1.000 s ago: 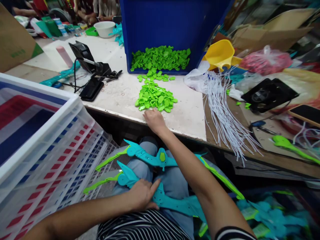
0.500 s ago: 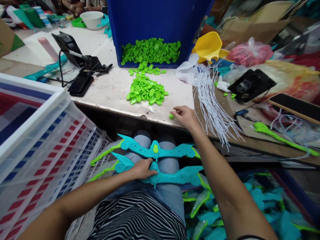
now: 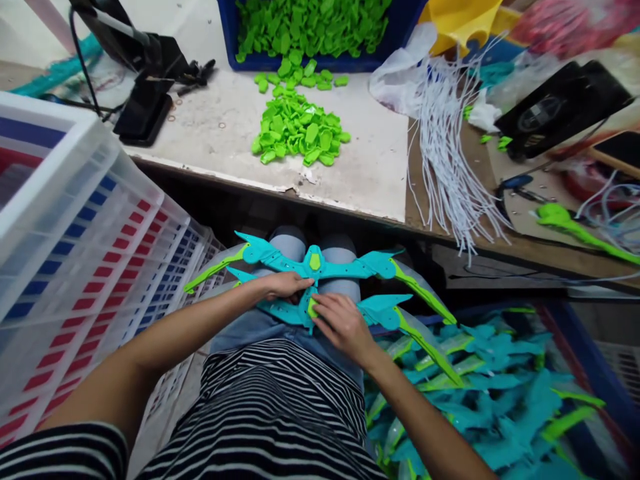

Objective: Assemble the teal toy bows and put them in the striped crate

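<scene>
Two teal plastic toy bows with lime-green limbs lie across my lap, one behind the other. The farther toy bow has a lime-green piece set in its centre. My left hand is closed on the middle of the nearer toy bow, its fingertips between the two bows. At the centre of that nearer bow, my right hand has its fingertips on a small green plastic piece, partly covered by the fingers.
A heap of green pieces lies on the table, before a blue bin of more. White cords hang over the table edge. A white basket stands left; teal bows fill a container at right.
My right hand has moved from the table edge to the nearer bow, bringing a green piece onto its centre. My left hand has shifted slightly on that bow. The view has tilted down.
</scene>
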`<action>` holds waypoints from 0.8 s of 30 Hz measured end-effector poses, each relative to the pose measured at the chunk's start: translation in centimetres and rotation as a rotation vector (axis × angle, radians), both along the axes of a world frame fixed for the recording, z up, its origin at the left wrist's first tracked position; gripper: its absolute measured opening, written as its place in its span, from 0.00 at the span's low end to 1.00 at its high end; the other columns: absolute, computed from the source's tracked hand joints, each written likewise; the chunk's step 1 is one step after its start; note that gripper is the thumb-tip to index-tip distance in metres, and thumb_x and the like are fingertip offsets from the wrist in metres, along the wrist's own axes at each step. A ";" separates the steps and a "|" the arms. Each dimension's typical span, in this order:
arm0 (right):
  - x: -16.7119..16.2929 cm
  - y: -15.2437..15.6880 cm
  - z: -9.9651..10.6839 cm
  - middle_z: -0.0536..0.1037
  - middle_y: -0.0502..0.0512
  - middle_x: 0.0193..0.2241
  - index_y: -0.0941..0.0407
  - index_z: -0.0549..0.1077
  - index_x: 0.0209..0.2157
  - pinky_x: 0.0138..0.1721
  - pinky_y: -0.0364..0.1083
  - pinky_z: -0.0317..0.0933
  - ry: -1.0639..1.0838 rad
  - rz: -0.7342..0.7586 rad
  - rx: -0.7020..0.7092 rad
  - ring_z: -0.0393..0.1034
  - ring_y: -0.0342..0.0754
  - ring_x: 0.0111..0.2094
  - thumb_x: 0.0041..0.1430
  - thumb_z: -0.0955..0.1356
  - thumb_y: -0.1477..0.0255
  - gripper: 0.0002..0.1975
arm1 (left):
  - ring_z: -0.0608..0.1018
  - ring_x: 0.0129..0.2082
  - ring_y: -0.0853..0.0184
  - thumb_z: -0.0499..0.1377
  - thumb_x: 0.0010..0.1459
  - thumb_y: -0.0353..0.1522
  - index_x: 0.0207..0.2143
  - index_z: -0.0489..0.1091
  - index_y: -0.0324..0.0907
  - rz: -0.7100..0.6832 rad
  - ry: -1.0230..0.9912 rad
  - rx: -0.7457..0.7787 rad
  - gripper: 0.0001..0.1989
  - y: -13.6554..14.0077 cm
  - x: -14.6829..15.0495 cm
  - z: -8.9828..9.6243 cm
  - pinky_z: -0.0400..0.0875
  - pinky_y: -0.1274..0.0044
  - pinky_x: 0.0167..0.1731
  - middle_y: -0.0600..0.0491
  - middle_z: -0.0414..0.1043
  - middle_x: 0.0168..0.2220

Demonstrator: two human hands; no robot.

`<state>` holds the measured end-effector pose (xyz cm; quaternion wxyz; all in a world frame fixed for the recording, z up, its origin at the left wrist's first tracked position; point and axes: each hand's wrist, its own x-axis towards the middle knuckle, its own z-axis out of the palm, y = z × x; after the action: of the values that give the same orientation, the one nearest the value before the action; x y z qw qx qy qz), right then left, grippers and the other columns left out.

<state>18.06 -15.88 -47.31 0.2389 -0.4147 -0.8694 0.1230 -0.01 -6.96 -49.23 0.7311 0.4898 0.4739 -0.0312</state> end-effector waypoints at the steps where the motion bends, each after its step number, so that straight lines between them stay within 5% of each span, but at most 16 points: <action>1: -0.3 -0.9 -0.7 0.78 0.58 0.44 0.54 0.74 0.42 0.42 0.54 0.66 -0.007 -0.018 0.026 0.70 0.53 0.45 0.61 0.64 0.72 0.09 | 0.69 0.25 0.70 0.55 0.48 0.57 0.26 0.65 0.38 0.007 -0.006 -0.006 0.29 0.0 0.0 0.0 0.65 0.78 0.29 0.56 0.65 0.21; 9: -1.0 -1.7 -2.5 0.77 0.59 0.45 0.56 0.73 0.42 0.45 0.53 0.67 0.044 -0.095 0.138 0.68 0.53 0.48 0.60 0.66 0.74 0.09 | 0.60 0.22 0.73 0.56 0.42 0.59 0.23 0.63 0.39 -0.114 -0.077 0.139 0.31 -0.1 -0.4 0.6 0.56 0.78 0.24 0.59 0.56 0.19; 18: -1.8 -2.2 -3.3 0.77 0.58 0.39 0.54 0.69 0.44 0.42 0.53 0.66 0.164 -0.418 -0.256 0.71 0.54 0.41 0.56 0.68 0.63 0.16 | 0.57 0.23 0.73 0.59 0.45 0.49 0.23 0.61 0.39 -0.197 -0.065 0.403 0.21 -0.9 -0.5 0.0 0.50 0.79 0.22 0.59 0.54 0.21; 24: -1.2 -1.7 -3.1 0.77 0.59 0.40 0.55 0.68 0.48 0.41 0.53 0.64 0.075 -0.325 -0.322 0.70 0.55 0.41 0.58 0.67 0.63 0.18 | 0.57 0.23 0.73 0.58 0.48 0.44 0.23 0.60 0.39 -0.185 -0.017 0.416 0.17 -1.0 -0.4 0.0 0.50 0.79 0.22 0.59 0.53 0.21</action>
<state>16.89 -17.57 -50.41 0.2184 -0.5772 -0.7508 0.2354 -0.44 -7.94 -49.19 0.6122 0.6716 0.4173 0.0044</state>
